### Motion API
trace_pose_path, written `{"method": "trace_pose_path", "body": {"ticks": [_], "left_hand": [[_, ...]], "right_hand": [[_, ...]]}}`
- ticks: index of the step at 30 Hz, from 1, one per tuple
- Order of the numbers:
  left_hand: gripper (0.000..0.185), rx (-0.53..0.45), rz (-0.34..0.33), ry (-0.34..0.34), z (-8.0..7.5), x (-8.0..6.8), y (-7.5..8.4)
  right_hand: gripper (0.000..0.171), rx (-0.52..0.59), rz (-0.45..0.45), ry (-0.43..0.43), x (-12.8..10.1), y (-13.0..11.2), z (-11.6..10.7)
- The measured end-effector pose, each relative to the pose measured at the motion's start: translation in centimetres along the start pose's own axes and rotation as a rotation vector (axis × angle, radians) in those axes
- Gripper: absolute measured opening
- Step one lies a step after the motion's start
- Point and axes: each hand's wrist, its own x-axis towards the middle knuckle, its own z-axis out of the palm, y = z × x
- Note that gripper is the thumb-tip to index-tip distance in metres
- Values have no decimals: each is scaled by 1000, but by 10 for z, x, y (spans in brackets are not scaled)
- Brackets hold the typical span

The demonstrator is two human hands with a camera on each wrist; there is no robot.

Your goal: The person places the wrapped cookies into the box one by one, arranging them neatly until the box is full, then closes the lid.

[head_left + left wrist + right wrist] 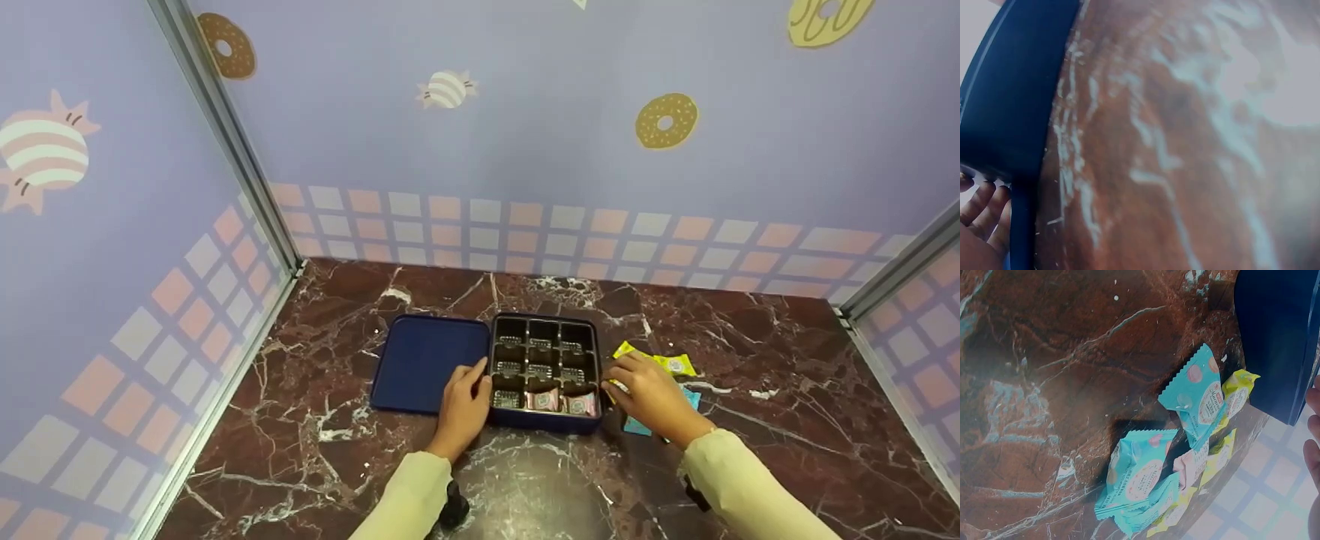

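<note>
Sweet packets (679, 365) half under right hand (651, 394)

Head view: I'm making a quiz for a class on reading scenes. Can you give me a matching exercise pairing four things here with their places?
Things:
1. lid
2. box
3. packets
4. left hand

Places:
A. loose on the table, right of the box
B. flat on the table, left of the box
C. at the box's left edge
D. between the lid and the packets

Pairs: 1-B, 2-D, 3-A, 4-C
</note>
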Motion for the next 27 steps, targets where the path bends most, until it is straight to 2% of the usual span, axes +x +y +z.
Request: {"method": "trace_pose_path", "body": {"ticks": [9, 16, 21, 27], "left_hand": [[36, -49, 15, -50, -6, 4, -3], [37, -95, -3, -62, -7, 4, -5], [36, -97, -2, -60, -8, 4, -5], [37, -52, -3, -70, -9, 4, -3]], "right_hand": [[8, -5, 11, 18, -5, 4, 0], [11, -12, -12, 34, -8, 8, 0], [12, -25, 9, 19, -10, 8, -1], [12, -32, 40, -16, -13, 10, -1]]}}
